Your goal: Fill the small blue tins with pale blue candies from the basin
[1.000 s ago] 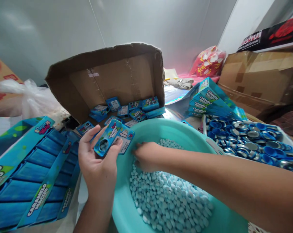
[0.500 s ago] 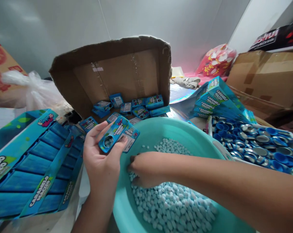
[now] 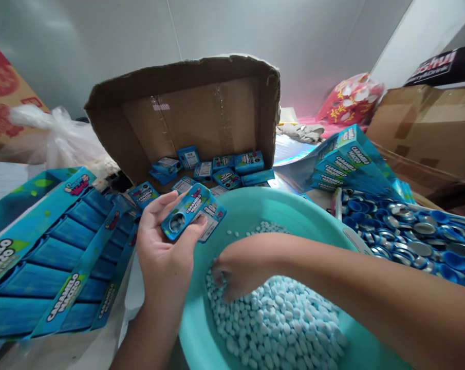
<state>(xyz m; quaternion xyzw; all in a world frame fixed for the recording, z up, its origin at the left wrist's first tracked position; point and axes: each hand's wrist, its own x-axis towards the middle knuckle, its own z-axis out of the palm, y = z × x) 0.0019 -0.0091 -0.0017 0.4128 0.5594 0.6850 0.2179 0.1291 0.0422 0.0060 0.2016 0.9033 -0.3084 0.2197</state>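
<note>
From where I stand, the teal basin (image 3: 191,313) is the biggest thing in play, probably weighty with its load and best lifted by opposite rims. The two hands are apart: the left hand (image 3: 165,252) is clamped on a small blue box (image 3: 193,204) above the basin's left rim, while the right hand (image 3: 243,264) is curled low among the sweets; I can't tell whether it has caught any. The box looks light and thinly walled, so I'd hold it by its long edges and keep clear of its round opening (image 3: 177,222). The pale-blue sweets (image 3: 284,313) seem light, hard and apt to roll, easier scooped than pinched singly. Since a second ago, the right hand has shifted from near the basin's far-left wall to a spot nearer the person; the left's grip looks unchanged.
</note>
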